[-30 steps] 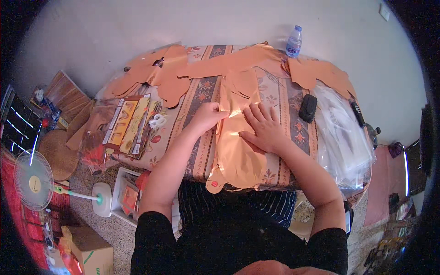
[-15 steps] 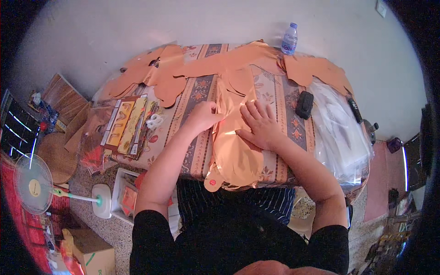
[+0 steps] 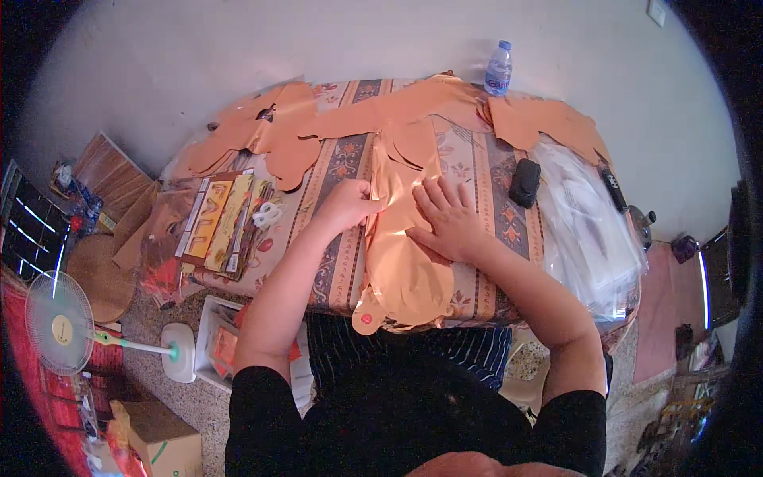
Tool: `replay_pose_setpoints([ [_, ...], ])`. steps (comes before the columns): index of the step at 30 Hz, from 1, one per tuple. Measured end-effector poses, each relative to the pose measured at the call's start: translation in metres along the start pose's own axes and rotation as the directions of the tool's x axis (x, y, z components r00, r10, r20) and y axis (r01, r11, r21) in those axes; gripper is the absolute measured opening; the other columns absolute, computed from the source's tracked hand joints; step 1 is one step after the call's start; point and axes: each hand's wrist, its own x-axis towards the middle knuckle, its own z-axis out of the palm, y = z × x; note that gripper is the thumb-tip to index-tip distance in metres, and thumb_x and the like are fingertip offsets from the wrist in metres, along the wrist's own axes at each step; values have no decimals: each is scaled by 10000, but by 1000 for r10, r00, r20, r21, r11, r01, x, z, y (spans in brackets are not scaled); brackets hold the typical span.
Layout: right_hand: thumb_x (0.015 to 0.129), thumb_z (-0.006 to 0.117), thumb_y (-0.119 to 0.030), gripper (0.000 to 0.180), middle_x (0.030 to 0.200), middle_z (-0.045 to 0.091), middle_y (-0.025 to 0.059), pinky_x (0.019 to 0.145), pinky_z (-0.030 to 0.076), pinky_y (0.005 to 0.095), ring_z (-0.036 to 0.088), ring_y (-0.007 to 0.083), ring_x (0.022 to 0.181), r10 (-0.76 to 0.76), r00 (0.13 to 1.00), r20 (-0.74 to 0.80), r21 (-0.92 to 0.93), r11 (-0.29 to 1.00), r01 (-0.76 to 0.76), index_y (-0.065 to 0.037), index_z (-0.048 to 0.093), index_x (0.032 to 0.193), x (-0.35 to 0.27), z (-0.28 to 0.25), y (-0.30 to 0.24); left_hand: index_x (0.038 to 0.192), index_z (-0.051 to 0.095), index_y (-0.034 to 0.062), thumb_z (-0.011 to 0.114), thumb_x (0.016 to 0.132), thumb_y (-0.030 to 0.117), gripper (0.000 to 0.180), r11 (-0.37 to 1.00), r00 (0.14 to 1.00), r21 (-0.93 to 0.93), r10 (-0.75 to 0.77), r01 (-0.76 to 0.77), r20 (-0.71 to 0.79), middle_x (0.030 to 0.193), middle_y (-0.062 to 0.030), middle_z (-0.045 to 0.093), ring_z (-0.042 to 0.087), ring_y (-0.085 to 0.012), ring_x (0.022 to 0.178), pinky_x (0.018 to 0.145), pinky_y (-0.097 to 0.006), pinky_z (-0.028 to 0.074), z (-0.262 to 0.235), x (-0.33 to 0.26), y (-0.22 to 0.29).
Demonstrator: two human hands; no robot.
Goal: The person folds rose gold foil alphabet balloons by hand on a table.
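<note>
A long copper-orange foil piece (image 3: pixel 409 282), thin, shiny and creased, lies lengthwise on the table and reaches its near edge. Close to its near end, a rounded tab carries a red dot (image 3: pixel 366 319). My left hand (image 3: pixel 348 205) is closed at the foil's left edge, fingers curled and thumb pressed against them, pinching that edge. My right hand (image 3: pixel 449 221) lies flat on the foil's right side with fingers spread. Beyond my hands, more flat orange foil pieces (image 3: pixel 350 119) stretch across the back of the table.
The patterned tablecloth (image 3: pixel 314 270) carries printed cards (image 3: pixel 214 219) and white rolls (image 3: pixel 268 215) at left. At right are a black case (image 3: pixel 525 183) and clear plastic bags (image 3: pixel 592 238). A water bottle (image 3: pixel 499 70) stands at the back. A fan (image 3: pixel 60 326) is at lower left.
Both hands keep nearly the same places on the foil. The whole view has shifted slightly.
</note>
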Motion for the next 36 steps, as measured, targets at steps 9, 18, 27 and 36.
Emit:
replay_pose_setpoints([
  [9,878,451,-590,795,1472,307,184,1114,161,529,256,368,1378,5,1000,-4,-7,1000,-5,-52,294,1443,0,-2,-1,752,615,32,691,817,268,256,968,987,-200,-132,149,96,563,-7,560,501,-87,443,411,-244,355,-8,9,0],
  [18,912,391,-593,790,1511,256,173,1133,105,523,177,343,1423,30,992,126,72,997,-40,-73,218,1481,1,-15,-4,792,609,-3,667,847,166,188,964,995,-256,58,-77,-80,605,6,551,477,-65,458,415,-238,357,7,3,-12],
  [27,963,385,-488,705,1538,198,174,1152,57,492,120,294,1445,12,982,188,428,899,-93,-67,186,1492,1,-16,18,877,630,-15,640,863,164,180,972,991,-211,80,-102,-111,666,1,594,487,-56,478,424,-235,375,7,-25,3],
  [36,933,413,-538,727,1540,194,174,1148,75,507,127,319,1441,2,977,213,127,991,-30,-107,225,1488,-1,-18,3,881,651,-19,646,840,166,189,993,999,-113,22,-27,-45,605,-16,587,493,-78,440,423,-257,387,1,-19,-1],
])
